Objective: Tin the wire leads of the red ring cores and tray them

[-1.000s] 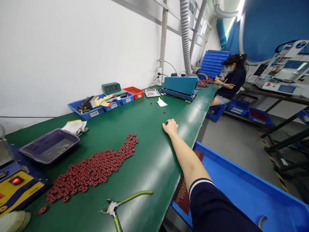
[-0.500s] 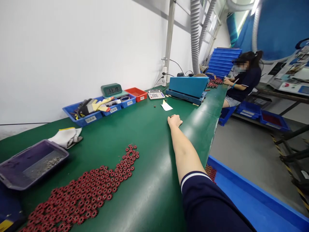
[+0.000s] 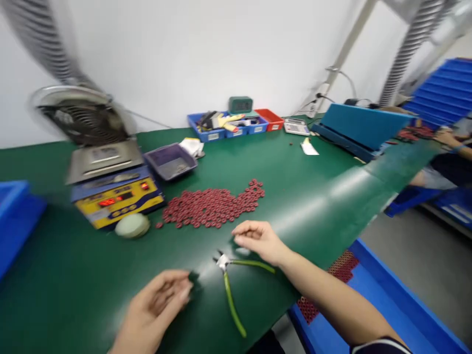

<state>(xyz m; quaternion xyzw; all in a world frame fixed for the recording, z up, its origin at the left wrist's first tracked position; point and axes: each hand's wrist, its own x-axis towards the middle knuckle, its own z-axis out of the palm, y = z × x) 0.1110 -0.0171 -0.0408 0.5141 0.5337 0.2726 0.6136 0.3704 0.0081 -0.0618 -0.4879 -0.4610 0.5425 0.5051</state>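
My left hand (image 3: 157, 309) is over the front of the green table, thumb and forefinger close together. A dark, blurred patch shows at its fingertips; what it is I cannot tell. My right hand (image 3: 260, 240) hovers to the right of the pliers, fingers curled toward the thumb, anything between them hidden. Between the hands lie cutting pliers (image 3: 223, 262) with green handles spread apart, jaws pointing away from me. Behind them spreads a pile of small red toothed rings (image 3: 210, 206).
A yellow-and-blue device (image 3: 121, 199) with red digits stands left, a pale green rounded object (image 3: 132, 225) before it. Behind are a purple tray (image 3: 153, 160) and blue tool boxes (image 3: 210, 136). A blue tray (image 3: 391, 314) with red rings sits below the table's right edge. A co-worker's arm (image 3: 452, 140) shows far right.
The view has swung left and down. My right hand has come back from the far right of the table. My left hand, the pliers and the device have come into view.
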